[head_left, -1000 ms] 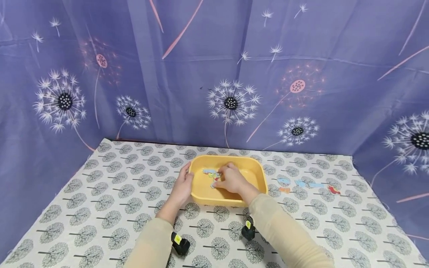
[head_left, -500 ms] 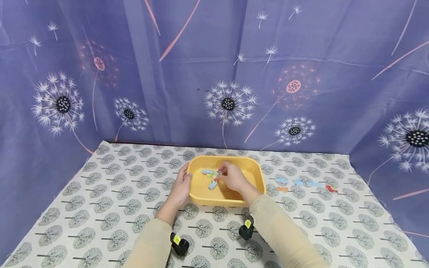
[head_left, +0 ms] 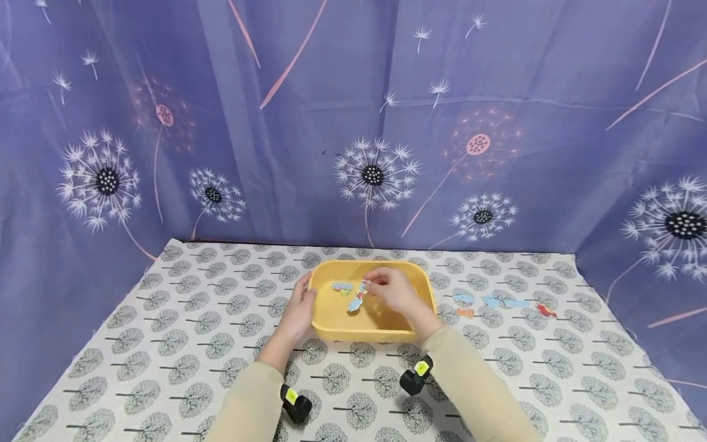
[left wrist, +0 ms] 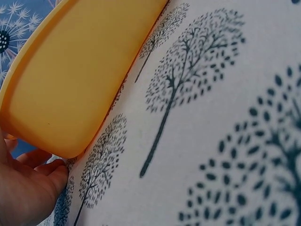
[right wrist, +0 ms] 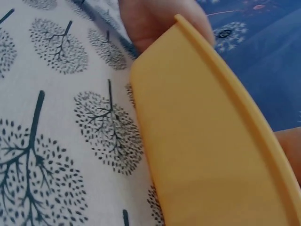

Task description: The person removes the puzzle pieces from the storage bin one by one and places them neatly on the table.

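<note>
A yellow plastic tray (head_left: 327, 310) stands on the table in the head view. My left hand (head_left: 297, 312) rests against its left end from outside; the left wrist view has its fingers (left wrist: 35, 160) at the tray's corner. Over the inside of the tray, my right hand (head_left: 393, 291) pinches a small flat cut-out piece (head_left: 355, 302), pale blue with some red. Left of it, another light-blue flat piece (head_left: 341, 286) lies on the tray floor beside a yellow-green bit (head_left: 345, 293). The tray wall (right wrist: 202, 122) hides the right fingertips in the right wrist view.
Right of the tray lie several flat pieces on the tree-print cloth (head_left: 232, 362): a light-blue oval one (head_left: 463, 298), an orange one (head_left: 465, 313), a long light-blue one (head_left: 505, 302) and a red one (head_left: 545, 310). A purple dandelion-print curtain (head_left: 287, 153) hangs behind the table.
My right hand has lifted slightly and shifted right within the tray, with the pinched piece now showing more fully. The left hand stays against the tray's end.
</note>
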`<state>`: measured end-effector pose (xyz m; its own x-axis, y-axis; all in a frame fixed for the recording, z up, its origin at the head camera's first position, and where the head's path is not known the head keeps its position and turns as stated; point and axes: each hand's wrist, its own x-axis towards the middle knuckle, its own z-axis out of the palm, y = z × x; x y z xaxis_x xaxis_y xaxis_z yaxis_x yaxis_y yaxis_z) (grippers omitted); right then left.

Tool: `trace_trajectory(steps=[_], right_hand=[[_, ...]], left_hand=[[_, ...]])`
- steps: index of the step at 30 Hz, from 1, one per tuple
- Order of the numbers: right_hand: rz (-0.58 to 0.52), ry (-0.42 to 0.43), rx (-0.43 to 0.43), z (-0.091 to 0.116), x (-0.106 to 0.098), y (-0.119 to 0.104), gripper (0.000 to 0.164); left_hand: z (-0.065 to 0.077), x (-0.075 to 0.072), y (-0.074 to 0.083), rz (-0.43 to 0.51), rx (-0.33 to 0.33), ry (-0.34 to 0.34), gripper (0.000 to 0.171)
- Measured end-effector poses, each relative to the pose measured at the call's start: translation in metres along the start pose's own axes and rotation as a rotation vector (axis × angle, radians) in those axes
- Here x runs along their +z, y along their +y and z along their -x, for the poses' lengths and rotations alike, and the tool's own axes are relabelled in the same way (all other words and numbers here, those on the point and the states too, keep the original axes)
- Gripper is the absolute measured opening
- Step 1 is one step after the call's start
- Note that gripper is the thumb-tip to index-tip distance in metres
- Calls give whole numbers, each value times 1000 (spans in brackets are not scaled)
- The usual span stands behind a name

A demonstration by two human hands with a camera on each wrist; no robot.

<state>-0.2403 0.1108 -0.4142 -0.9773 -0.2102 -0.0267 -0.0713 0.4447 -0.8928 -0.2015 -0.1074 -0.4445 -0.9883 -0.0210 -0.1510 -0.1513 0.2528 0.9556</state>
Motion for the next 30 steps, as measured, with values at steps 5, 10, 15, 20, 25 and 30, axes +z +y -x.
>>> trace_trajectory(steps=[5, 10, 15, 20, 25, 30], right_hand=[[-97, 2, 17, 7, -13, -1, 28], [-127, 19, -28, 12, -27, 5, 28], [-175, 11, -61, 24, -41, 7, 30], [-218, 46, -32, 37, -52, 8, 35], [-275, 78, -15, 47, -64, 9, 36], [-347, 95, 1, 56, -75, 15, 40]], left_hand=[[0, 0, -1, 8, 1, -2, 52], [1, 0, -1, 17, 9, 2, 52], [2, -1, 0, 15, 16, -6, 52], [1, 0, 0, 23, 9, -7, 51], [2, 1, 0, 36, -3, 3, 51], [2, 1, -1, 27, 5, -1, 51]])
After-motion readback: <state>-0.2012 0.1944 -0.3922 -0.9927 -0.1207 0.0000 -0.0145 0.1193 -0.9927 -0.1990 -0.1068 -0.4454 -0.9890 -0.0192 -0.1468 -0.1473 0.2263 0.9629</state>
